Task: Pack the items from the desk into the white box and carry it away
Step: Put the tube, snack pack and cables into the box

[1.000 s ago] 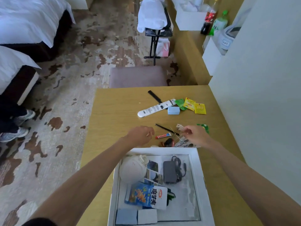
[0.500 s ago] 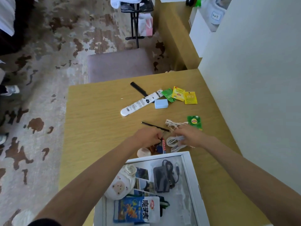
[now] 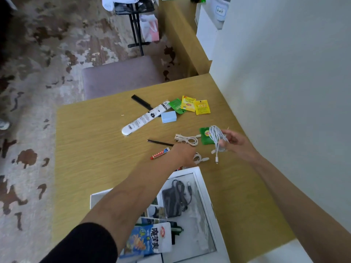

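Several items already lie in the box (image 3: 205, 198), and the cables are the step in hand. The right hand (image 3: 235, 142) grips a cable coil (image 3: 218, 138), lifted clear of the desk (image 3: 95, 149) beyond the box. The left hand (image 3: 185, 153) lies over a short cable (image 3: 202, 159) by the box's far rim (fingers hidden, so I cannot tell if it grips). The next move probably calls for bringing the cable coil back over the box and dropping it in.
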Tool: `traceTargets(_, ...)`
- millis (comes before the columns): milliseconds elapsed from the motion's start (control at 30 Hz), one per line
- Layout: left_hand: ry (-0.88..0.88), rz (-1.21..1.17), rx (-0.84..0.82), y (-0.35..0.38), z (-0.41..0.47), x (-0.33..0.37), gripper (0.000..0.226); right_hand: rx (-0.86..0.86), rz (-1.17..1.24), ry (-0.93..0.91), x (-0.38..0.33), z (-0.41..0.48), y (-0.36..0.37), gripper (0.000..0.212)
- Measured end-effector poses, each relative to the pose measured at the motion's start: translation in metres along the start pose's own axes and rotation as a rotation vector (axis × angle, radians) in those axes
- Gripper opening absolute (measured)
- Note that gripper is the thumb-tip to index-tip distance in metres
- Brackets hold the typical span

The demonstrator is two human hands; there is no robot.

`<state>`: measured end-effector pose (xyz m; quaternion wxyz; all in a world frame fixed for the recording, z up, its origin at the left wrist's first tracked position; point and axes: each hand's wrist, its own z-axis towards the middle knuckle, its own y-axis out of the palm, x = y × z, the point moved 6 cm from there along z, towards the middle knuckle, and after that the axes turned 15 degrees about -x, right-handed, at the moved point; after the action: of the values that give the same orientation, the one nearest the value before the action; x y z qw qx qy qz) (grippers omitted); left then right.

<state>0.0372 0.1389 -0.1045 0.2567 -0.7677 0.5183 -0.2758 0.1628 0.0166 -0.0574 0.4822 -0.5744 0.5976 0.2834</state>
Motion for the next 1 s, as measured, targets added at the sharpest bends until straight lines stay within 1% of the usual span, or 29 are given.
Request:
traceTargets(100, -0.023, -0.039, -0.048, 0.004, 0.005, 0.001, 0.026, 0.032, 0.042, -0.057, -0.007, -0.013, -0.005, 0.041)
traceTargets(200, -0.017, -0.221, -0.084, 0.007, 0.001, -0.005, 0.032, 0.070, 0.094, -0.126, -0.023, -0.026, -0.007, 0.035)
traceTargets(267, -0.013, -0.463, -0.028, 0.002, -0.011, -0.013, 0.030, 0.092, 0.122, -0.162, -0.034, -0.037, -0.007, 0.040)
traceTargets(333, 0.014, -0.758, 0.087, -0.005, -0.031, -0.025, 0.023, 0.079, 0.163, -0.193, -0.047, -0.049, -0.001, 0.042)
traceTargets(400, 0.074, -0.998, 0.196, -0.011, -0.063, -0.034, 0.016, 0.026, 0.193, -0.228, -0.060, -0.060, 0.011, 0.040)
traceTargets(467, 0.131, -1.168, 0.291, -0.012, -0.099, -0.040, 0.018, -0.056, 0.203, -0.258, -0.075, -0.070, 0.030, 0.039)
traceTargets(600, 0.226, -1.613, 0.367, 0.006, -0.161, -0.043, 0.026, -0.250, 0.117, -0.263, -0.100, -0.076, 0.073, 0.044)
traceTargets(700, 0.253, -1.808, 0.486, 0.025, -0.199, -0.049, 0.030, -0.344, 0.030, -0.290, -0.117, -0.076, 0.105, 0.043)
traceTargets(767, 0.303, -1.933, 0.544, 0.041, -0.220, -0.055, 0.030, -0.391, -0.044, -0.299, -0.123, -0.075, 0.126, 0.043)
traceTargets(800, 0.345, -1.978, 0.555, 0.050, -0.230, -0.058, 0.030, -0.416, -0.094, -0.293, -0.125, -0.074, 0.137, 0.043)
traceTargets(867, 0.395, -1.991, 0.557, 0.066, -0.247, -0.063, 0.029, -0.476, -0.176, -0.285, -0.127, -0.075, 0.158, 0.040)
traceTargets(933, 0.377, -1.928, 0.558, 0.083, -0.264, -0.066, 0.030, -0.532, -0.289, -0.297, -0.128, -0.077, 0.182, 0.036)
traceTargets(1000, 0.308, -1.820, 0.602, 0.099, -0.279, -0.069, 0.026, -0.550, -0.476, -0.327, -0.124, -0.078, 0.206, 0.036)
